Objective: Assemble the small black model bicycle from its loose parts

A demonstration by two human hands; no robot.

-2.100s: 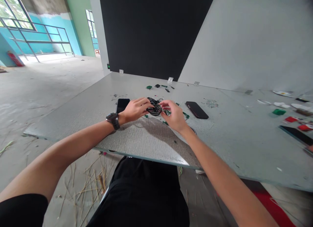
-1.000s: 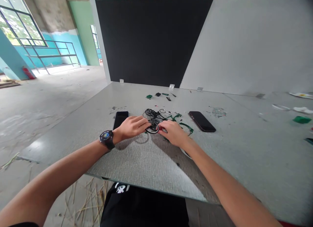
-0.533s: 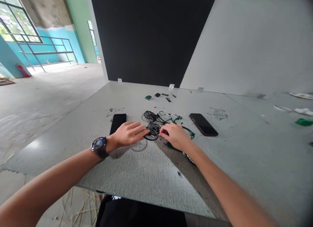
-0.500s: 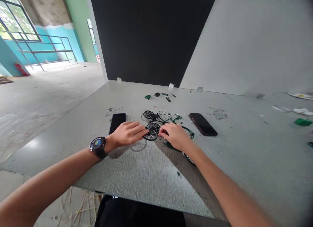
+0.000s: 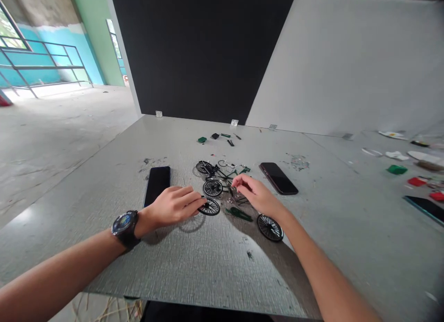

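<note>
My left hand (image 5: 178,204) pinches the rim of a small black spoked wheel (image 5: 214,208), held tilted just above the table. My right hand (image 5: 256,192) hovers over the model bicycle parts with its fingers curled together. Whether anything is between those fingertips is hidden. Just beyond the held wheel is a second spoked wheel (image 5: 212,188). Behind it lies a dark miniature bicycle frame (image 5: 222,173), with another wheel (image 5: 204,167) at its far left. A green part (image 5: 240,214) sits below my right hand, and a loose wheel (image 5: 269,227) lies by my right wrist.
A phone (image 5: 157,183) lies beyond my left hand and another phone (image 5: 279,178) to the right. Small green and black pieces (image 5: 215,136) are at the back, near the black upright panel (image 5: 201,54). Red and green scraps (image 5: 397,169) and a dark flat device (image 5: 425,209) lie far right.
The view has shifted right. My right hand has moved away from the wheels, up over the bicycle parts, and the loose wheel and green part show more fully. My left hand still holds its wheel.
</note>
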